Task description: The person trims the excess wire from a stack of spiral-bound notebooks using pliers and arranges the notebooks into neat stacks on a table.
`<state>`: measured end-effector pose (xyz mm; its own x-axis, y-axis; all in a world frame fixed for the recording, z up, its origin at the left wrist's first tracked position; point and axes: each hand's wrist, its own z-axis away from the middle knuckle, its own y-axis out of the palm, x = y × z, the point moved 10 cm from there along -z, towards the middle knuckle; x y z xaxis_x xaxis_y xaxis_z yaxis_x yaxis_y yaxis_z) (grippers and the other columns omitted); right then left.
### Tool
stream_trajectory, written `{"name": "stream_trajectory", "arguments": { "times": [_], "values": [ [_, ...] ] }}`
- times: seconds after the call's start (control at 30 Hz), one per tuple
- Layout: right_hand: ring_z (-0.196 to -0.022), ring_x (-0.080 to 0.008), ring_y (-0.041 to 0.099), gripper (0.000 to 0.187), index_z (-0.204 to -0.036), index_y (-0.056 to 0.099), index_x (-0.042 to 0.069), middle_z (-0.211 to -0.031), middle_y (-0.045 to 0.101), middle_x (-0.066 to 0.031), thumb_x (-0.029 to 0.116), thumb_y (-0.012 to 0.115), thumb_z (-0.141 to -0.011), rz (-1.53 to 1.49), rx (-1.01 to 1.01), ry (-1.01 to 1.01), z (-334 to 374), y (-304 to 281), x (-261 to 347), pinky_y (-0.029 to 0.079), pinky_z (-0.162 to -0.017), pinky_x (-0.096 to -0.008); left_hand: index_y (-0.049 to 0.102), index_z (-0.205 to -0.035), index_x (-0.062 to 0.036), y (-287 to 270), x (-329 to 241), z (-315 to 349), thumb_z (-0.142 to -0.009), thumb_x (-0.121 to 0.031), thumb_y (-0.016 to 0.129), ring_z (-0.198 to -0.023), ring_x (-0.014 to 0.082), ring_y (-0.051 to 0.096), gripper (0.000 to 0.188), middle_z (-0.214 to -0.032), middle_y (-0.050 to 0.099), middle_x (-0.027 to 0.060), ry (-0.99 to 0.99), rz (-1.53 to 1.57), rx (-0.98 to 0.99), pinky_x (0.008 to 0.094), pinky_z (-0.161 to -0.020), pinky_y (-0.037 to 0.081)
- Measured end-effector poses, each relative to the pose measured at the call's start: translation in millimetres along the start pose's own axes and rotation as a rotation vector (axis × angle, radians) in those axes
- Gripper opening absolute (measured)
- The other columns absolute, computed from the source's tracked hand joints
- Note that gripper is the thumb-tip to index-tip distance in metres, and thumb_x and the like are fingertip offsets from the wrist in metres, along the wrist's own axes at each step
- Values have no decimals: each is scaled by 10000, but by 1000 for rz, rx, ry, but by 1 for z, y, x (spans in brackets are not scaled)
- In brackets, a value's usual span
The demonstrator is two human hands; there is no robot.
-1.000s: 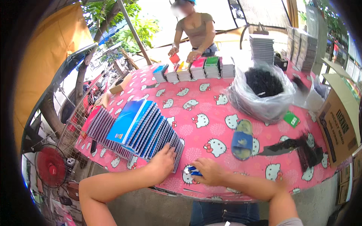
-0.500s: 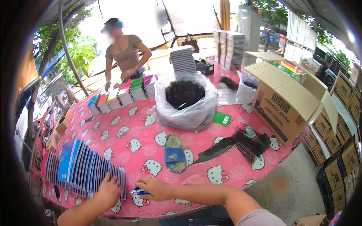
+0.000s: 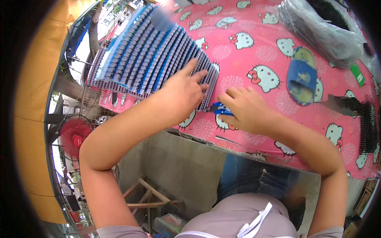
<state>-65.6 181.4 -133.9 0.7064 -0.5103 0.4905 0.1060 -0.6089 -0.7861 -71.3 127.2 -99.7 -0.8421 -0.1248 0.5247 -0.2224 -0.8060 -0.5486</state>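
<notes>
A long row of blue-covered spiral notebooks [image 3: 149, 55] leans on the table at the left, their dark coil bindings facing up. My left hand [image 3: 184, 91] rests over the near right end of the row, fingers spread across the bindings. In my right hand [image 3: 246, 109] is a pair of blue-handled pliers [image 3: 223, 110]. Their jaws point left, close to the lower corner of the last notebooks; whether they touch a coil I cannot tell.
A blue slipper [image 3: 302, 77] lies on the pink patterned tablecloth [image 3: 266, 53]. Beyond it sits a clear plastic bag [image 3: 329, 43] of black coils. Loose black coils [image 3: 368, 127] lie at the right. Below the table's left end stands a red fan [image 3: 75, 137].
The view has swung down and left, bringing the notebooks and my arms closer. My left hand stays on the notebooks, and the pliers in my right hand are now nearer their corner.
</notes>
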Motion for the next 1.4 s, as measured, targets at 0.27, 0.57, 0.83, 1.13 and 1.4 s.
{"name": "stream_trajectory", "arguments": {
  "times": [0.27,0.57,0.83,1.13,1.4],
  "values": [
    [-930,-279,592,357,-1006,592,98,-953,579,-90,261,713,-713,192,-260,-156,-6,-17,14,415,-881,-509,710,-1027,-124,-17,2,-3,-811,-178,572,-1307,181,418,262,-1260,605,-7,-40,10,-62,431,-1155,198],
    [-958,-279,580,390,-1020,582,92,-994,578,-95,259,740,-705,158,-326,-129,-6,-29,18,420,-882,-480,725,-899,-102,-19,3,0,-777,-151,587,-1268,189,463,191,-1214,628,3,-21,40,-96,421,-1133,248],
    [-514,-179,557,402,-714,626,4,-576,555,-83,389,721,-774,-664,232,389,-24,18,-35,427,-475,-325,712,-929,-109,-18,3,-3,-751,-99,602,-1282,186,459,209,-1219,627,-1,-12,33,-40,413,-1127,257],
    [-895,-309,617,400,-1035,586,65,-930,601,-135,281,737,-734,91,-226,-65,-4,-24,6,486,-755,-414,681,-863,-68,-34,0,5,-722,-188,626,-1190,200,502,193,-1052,657,56,81,147,-126,396,-1075,297],
    [-669,-249,635,323,-823,619,8,-694,609,-101,301,735,-751,-340,-8,126,-28,7,-23,490,-588,-376,678,-848,-76,-30,-1,2,-726,-164,619,-1125,196,523,162,-983,652,48,94,186,90,393,-1040,322]
  ]
}}
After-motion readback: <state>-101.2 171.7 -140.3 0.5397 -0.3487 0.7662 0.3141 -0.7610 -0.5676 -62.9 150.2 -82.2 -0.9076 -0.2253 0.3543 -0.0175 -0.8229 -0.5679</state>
